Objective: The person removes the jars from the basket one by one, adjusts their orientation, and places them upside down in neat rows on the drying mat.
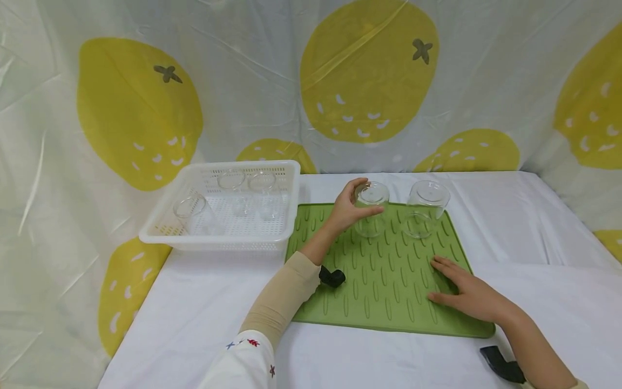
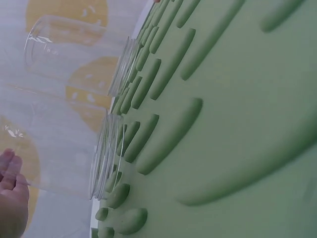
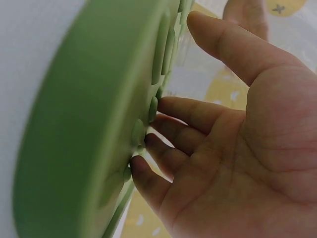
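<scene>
One left hand around an upside-down glass

A clear glass points mouth down at twelve o'clock over a flat, ridged green mat — its rim perhaps touching the surface.

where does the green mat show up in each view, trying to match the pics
Head: the green mat lies in the lower middle, slightly right of centre.
Left wrist: it fills most of the centre and right.
Right wrist: it takes up much of the left side, slanting up toward top centre.
Shared landmark: the lemon-print backdrop, visible in all three.
</scene>
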A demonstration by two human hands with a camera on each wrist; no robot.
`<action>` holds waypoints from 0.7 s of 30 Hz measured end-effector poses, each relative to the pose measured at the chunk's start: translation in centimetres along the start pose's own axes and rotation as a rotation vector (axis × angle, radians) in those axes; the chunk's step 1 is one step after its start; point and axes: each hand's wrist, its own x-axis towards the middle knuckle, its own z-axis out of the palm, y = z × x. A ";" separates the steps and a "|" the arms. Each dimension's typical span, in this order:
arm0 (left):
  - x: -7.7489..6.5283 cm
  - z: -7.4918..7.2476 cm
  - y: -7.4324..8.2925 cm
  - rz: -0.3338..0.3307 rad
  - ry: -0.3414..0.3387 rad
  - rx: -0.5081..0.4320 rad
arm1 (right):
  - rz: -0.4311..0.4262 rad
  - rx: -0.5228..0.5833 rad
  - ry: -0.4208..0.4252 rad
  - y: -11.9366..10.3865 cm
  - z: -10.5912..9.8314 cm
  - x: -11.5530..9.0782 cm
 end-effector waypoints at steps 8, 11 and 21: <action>-1.4 0.2 3.1 0.013 -0.020 0.034 | 0.006 0.008 -0.001 -0.1 0.0 -0.1; -1.5 0.2 3.2 0.014 -0.024 0.044 | 0.001 0.010 0.000 -0.1 0.1 -0.1; -0.2 0.2 -0.4 0.023 0.005 0.054 | 0.007 0.005 0.000 -0.2 0.1 -0.1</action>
